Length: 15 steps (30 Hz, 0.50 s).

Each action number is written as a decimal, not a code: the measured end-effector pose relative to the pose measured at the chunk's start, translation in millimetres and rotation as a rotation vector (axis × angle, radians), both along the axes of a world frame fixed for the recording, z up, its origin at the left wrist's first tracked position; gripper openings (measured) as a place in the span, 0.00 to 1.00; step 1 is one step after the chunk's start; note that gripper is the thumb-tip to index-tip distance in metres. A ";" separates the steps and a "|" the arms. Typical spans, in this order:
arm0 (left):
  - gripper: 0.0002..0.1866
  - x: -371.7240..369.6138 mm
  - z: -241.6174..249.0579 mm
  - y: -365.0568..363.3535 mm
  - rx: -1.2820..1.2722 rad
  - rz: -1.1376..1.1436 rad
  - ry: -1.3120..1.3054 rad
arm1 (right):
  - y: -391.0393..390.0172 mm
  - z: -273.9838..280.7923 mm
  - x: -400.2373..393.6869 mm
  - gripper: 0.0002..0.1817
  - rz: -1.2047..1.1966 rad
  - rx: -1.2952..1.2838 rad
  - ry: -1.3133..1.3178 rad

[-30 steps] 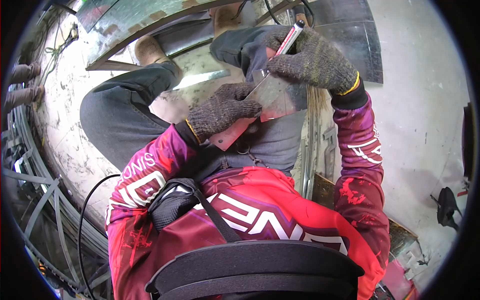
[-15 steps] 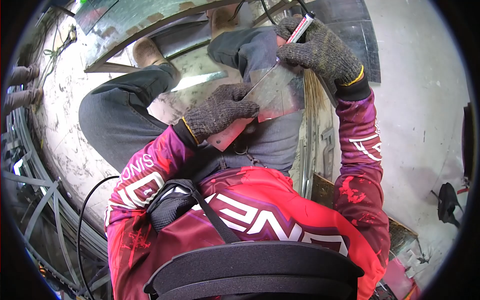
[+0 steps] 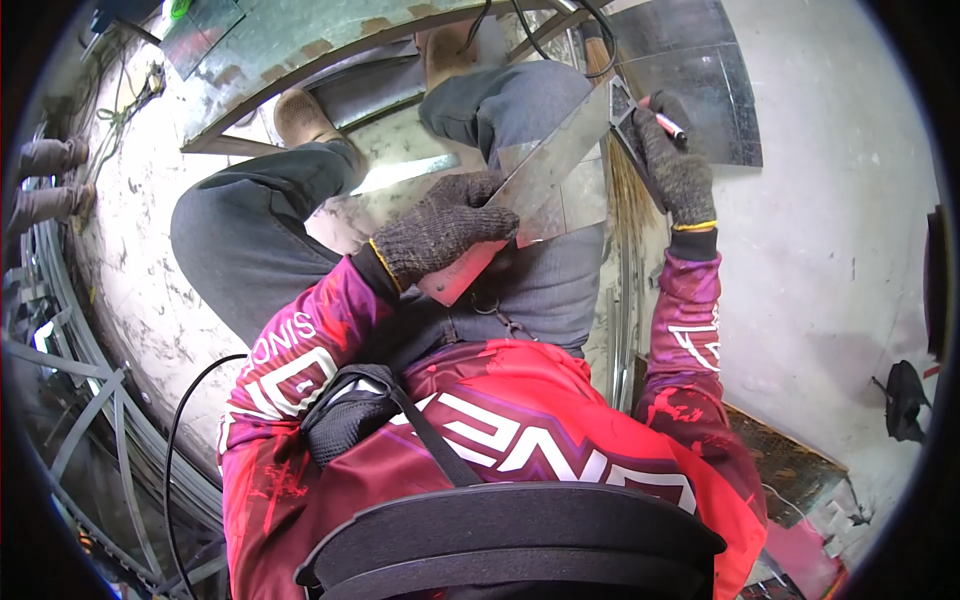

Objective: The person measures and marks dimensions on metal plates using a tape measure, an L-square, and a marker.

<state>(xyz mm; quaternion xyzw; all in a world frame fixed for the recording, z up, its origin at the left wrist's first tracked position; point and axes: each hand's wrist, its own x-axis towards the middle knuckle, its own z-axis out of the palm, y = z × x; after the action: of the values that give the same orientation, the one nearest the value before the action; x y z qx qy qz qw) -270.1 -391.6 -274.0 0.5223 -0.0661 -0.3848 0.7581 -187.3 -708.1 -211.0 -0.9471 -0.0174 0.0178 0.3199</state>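
My gloved left hand (image 3: 445, 225) is closed round a flat metal square (image 3: 563, 150), thumb on top. Its long blade has a small hole at the near end and a triangular open piece at the far end. Beneath the blade lies a thin, shiny sheet-metal piece (image 3: 565, 200), resting over my right thigh, with a faint line on it. A white and red marker pen (image 3: 670, 127) with a dark tip end sits in my gloved right hand (image 3: 680, 165). That hand's fingers are beside the triangular end of the square.
A metal-topped bench (image 3: 300, 55) stands ahead over my feet. Dark sheet metal (image 3: 695, 85) lies on the floor at the right, with a straw broom (image 3: 627, 200) beside my leg. Metal strips (image 3: 110, 400) are heaped at the left. Another person's legs (image 3: 50, 180) show at the far left.
My right hand has moved off the sheet to the right, taking the marker pen with it, which uncovers the square's far end. My left hand keeps its hold.
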 end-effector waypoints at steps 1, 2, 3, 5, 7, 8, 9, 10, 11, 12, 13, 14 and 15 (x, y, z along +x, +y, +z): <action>0.16 -0.9 0.1 -0.1 0.029 0.023 -0.046 | -17.2 -19.8 -9.0 0.15 0.220 -0.221 -0.255; 0.16 -1.3 0.1 0.6 0.037 0.019 -0.049 | -22.6 -20.7 -13.7 0.15 0.215 -0.213 -0.259; 0.16 0.1 0.4 1.5 0.051 0.032 -0.057 | -28.2 -21.5 -19.4 0.16 0.325 -0.474 -0.414; 0.17 -0.2 -7.5 6.4 0.074 0.042 -0.084 | -25.6 -10.7 -32.5 0.19 0.374 -0.704 -0.460; 0.17 -3.0 -28.4 15.1 0.400 0.250 -1.276 | -38.3 -9.9 -47.6 0.18 0.339 -0.701 -0.481; 0.17 2.6 -20.1 18.1 0.403 0.242 -1.290 | -47.5 -9.9 -56.0 0.18 0.316 -0.703 -0.485; 0.18 8.7 -12.0 22.3 0.378 0.116 -0.886 | -55.8 -9.9 -64.2 0.17 0.298 -0.676 -0.408; 0.20 13.6 -1.8 24.5 0.358 -0.011 -0.487 | -64.5 -10.9 -77.7 0.17 0.276 -0.661 -0.419; 0.14 18.1 -0.4 23.3 0.365 0.038 -0.508 | -72.5 -12.8 -88.4 0.16 0.248 -0.590 -0.371; 0.14 21.1 2.0 21.9 0.374 0.032 -0.512 | -79.3 -15.5 -98.9 0.16 0.221 -0.519 -0.322; 0.11 24.9 6.9 19.5 0.292 0.086 -0.317 | -79.9 -17.8 -105.7 0.17 0.216 -0.561 -0.322; 0.12 27.4 12.2 16.0 0.210 0.139 -0.123 | -80.7 -20.4 -110.3 0.17 0.208 -0.553 -0.325; 0.12 25.4 18.1 11.0 0.218 0.163 -0.086 | -81.0 -23.1 -114.7 0.18 0.107 -0.441 -0.204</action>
<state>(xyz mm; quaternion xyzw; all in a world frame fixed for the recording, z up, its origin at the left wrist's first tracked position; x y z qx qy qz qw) -244.7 -380.6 -255.9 0.6211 -0.0136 -0.3042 0.7221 -302.1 -789.1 -234.1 -0.9886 -0.0954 -0.0575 0.1008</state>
